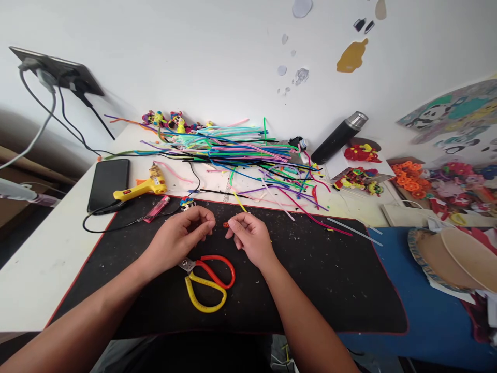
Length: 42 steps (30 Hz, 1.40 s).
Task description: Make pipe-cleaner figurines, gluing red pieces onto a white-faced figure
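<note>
My right hand (250, 237) is closed in a pinch above the black mat, and a small curled orange pipe cleaner piece (225, 225) shows at its fingertips. My left hand (184, 234) faces it a short gap away, thumb and fingers pressed together; whatever is between them, if anything, is too small to make out. Below the hands lie scissors (212, 274) with one red and one yellow handle, their blades partly covered by my left hand. A small colourful figure (188, 203) sits just behind my left hand. Past my right hand, a yellow pipe cleaner (239, 202) lies slanted.
Many coloured pipe cleaners (248, 153) are heaped along the wall. At left are a yellow glue gun (143, 189), a black phone (108, 181) and a cable. A black flask (337, 139) leans at right near a white box (359, 168) bearing figures. The black mat (330, 290) covers the front.
</note>
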Motion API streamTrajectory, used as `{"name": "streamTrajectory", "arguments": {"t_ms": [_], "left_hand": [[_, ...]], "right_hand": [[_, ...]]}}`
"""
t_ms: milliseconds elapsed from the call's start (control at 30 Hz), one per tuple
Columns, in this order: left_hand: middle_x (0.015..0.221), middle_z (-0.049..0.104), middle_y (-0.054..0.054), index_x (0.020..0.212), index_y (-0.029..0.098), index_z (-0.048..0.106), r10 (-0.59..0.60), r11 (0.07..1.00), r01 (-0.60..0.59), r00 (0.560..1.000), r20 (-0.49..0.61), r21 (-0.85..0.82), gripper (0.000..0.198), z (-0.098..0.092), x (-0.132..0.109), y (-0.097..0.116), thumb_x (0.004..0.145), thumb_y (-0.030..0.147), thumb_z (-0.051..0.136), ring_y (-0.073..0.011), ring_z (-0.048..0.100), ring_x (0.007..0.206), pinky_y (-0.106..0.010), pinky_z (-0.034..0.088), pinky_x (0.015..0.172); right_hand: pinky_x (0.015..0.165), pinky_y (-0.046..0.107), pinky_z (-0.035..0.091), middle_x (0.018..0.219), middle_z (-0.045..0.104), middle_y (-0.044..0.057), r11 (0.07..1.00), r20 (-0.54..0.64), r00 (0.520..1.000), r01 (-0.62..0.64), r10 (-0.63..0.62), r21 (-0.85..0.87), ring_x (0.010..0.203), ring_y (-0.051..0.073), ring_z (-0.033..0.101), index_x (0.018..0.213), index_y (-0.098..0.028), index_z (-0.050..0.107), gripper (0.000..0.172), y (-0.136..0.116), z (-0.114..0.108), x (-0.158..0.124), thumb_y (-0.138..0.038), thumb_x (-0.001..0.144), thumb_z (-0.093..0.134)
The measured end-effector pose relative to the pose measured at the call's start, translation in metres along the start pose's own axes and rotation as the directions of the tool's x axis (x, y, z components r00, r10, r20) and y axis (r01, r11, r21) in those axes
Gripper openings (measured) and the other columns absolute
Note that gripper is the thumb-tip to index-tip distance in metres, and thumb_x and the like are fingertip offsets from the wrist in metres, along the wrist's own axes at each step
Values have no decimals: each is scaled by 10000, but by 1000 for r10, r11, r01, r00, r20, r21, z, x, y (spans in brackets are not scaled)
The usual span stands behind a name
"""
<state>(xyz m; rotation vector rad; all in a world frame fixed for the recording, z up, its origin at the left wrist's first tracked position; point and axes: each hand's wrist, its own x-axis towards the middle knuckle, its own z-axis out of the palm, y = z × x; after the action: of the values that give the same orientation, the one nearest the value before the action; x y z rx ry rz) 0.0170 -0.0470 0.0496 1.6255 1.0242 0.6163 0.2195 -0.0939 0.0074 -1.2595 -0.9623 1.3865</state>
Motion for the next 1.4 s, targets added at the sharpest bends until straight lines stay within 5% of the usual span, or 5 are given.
{"name": "streamTrajectory", "arguments": {"t_ms": [167, 267, 367, 567, 1400], "left_hand": [[737, 609, 8, 905, 228, 564, 20, 984, -43, 991, -130, -174, 341, -16, -6, 7, 1027, 545, 592, -160, 548, 640, -263, 450, 559], [681, 553, 13, 793, 230, 532, 44, 993, -61, 984, -173, -97, 403, -24, -6, 4, 1060, 532, 523, -158, 494, 619, -280, 410, 565], [665, 560, 11, 722, 225, 544, 27, 993, -17, 996, -86, 120, 442, -20, -2, -4, 1046, 524, 525, -160, 505, 622, -291, 416, 603], [1067, 781, -49, 1213, 247, 699, -1, 988, -8, 998, 61, 154, 362, 3, 4, -8, 981, 511, 612, -240, 705, 945, -329, 535, 821], [776, 706, -25, 817, 209, 673, -66, 997, 62, 992, 108, 34, 492, 13, 13, 3, 943, 679, 592, -176, 598, 664, -280, 516, 631]], "right_hand": [[399, 225, 283, 708, 730, 18, 1000, -2, 1000, -8, 8, 8, 429, 81, 455, 875, -199, 683, 383, 1, 0, 1, -575, 887, 756], [403, 224, 281, 709, 730, 18, 1000, -4, 1000, -7, 7, 9, 431, 80, 458, 881, -195, 684, 373, 1, 0, 1, -561, 894, 756], [406, 225, 288, 706, 728, 17, 1000, -6, 1000, -2, 2, 10, 427, 77, 454, 879, -194, 682, 370, 1, 0, 0, -557, 896, 754], [413, 229, 321, 704, 721, 11, 1000, -3, 1000, 11, -11, -10, 431, 80, 452, 868, -200, 678, 378, -2, 1, -1, -570, 896, 747], [430, 226, 400, 692, 712, -4, 999, 30, 999, 27, -26, -37, 444, 82, 464, 869, -200, 673, 340, 0, 3, -2, -532, 914, 735]]}}
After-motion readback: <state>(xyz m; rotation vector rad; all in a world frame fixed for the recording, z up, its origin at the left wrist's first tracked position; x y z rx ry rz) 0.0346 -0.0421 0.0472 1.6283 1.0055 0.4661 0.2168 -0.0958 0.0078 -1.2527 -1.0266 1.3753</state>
